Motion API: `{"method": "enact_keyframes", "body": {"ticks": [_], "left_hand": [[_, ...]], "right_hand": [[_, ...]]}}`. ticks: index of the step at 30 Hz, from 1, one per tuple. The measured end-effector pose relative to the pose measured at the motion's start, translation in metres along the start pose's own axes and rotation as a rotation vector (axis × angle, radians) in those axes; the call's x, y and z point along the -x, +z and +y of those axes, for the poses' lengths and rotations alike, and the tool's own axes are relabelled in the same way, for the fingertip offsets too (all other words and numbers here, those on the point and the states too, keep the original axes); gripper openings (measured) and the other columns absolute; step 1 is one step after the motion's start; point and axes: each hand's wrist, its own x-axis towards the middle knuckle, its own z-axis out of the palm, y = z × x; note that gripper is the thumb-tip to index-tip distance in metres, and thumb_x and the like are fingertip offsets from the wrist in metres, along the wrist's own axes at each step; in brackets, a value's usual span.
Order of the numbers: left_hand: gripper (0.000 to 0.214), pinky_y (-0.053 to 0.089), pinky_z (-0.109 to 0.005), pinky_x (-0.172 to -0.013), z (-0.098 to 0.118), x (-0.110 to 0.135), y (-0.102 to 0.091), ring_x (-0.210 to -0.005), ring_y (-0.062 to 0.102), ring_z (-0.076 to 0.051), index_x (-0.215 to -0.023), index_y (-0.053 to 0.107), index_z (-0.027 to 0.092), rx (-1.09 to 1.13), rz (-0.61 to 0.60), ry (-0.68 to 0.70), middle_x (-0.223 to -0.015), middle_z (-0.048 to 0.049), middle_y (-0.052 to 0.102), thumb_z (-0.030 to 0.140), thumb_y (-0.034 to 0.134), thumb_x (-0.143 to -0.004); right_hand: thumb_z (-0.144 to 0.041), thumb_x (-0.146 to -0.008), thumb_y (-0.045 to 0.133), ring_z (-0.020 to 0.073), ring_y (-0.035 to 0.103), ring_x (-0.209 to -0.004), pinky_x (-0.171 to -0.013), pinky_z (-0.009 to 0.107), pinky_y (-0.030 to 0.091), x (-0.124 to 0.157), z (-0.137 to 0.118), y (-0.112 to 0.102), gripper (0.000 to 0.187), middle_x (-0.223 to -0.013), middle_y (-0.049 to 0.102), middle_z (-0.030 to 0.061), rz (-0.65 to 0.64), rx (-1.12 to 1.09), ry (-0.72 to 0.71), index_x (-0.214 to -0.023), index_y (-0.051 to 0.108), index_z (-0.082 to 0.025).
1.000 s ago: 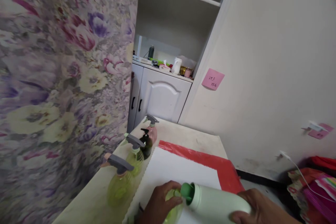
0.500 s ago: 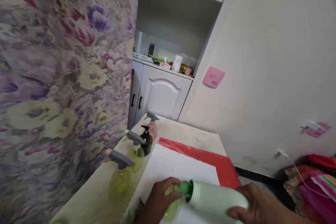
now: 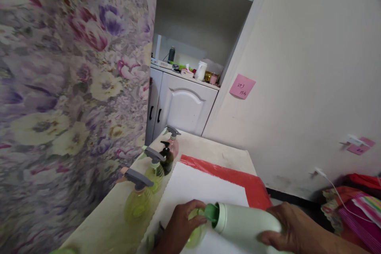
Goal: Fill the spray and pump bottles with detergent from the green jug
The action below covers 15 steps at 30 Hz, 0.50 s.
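At the near edge of the table (image 3: pixel 220 154), the right hand (image 3: pixel 290 226) is wrapped around a pale green bottle (image 3: pixel 245 224) tipped on its side, its green cap (image 3: pixel 212 212) pointing left. The left hand (image 3: pixel 178 228) curls over a small yellow-green bottle (image 3: pixel 196 235) right at that cap (whether the two touch is unclear). Both sit above a white sheet (image 3: pixel 202 186) laid on a red sheet (image 3: pixel 238 176). Left of them stands a green spray bottle (image 3: pixel 138 206).

A purple, pink and cream floral curtain (image 3: pixel 74 87) hung at the left. Near it stood yellow-green spray bottles (image 3: pixel 138 204) with grey triggers; a white sheet (image 3: pixel 193 188) lay on red plastic (image 3: pixel 238 178). At the near edge was a pale mint bottle (image 3: pixel 247 226) with a green spout, and a pink note (image 3: pixel 242 86) marked the cream wall.
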Motion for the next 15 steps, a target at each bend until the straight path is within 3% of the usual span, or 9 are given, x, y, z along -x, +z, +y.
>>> {"method": "enact_keyframes", "body": {"ticks": [8,15], "left_hand": [[0.023,0.044,-0.025,-0.087,0.004,0.001,-0.001,-0.096,0.067,-0.022,-0.089,0.074,0.021,-0.025,0.006,-0.031,-0.091,0.0022,0.078,0.018,0.065,-0.068],[0.023,0.045,-0.024,-0.086,0.003,-0.001,-0.001,-0.095,0.067,-0.022,-0.089,0.074,0.021,-0.029,0.007,-0.039,-0.092,0.002,0.077,0.018,0.066,-0.068]], "right_hand": [[-0.037,-0.072,0.068,0.0148,0.061,-0.066,-0.052,0.02,0.038,0.0,-0.007,-0.004,0.017,-0.072,0.072,-0.0018,-0.036,0.095,0.006,-0.066,0.07,-0.022],[-0.04,-0.073,0.066,0.0142,0.059,-0.06,-0.051,0.021,0.038,0.0,-0.011,-0.007,0.018,-0.059,0.067,-0.0026,-0.054,0.141,0.022,-0.069,0.07,-0.022]]}}
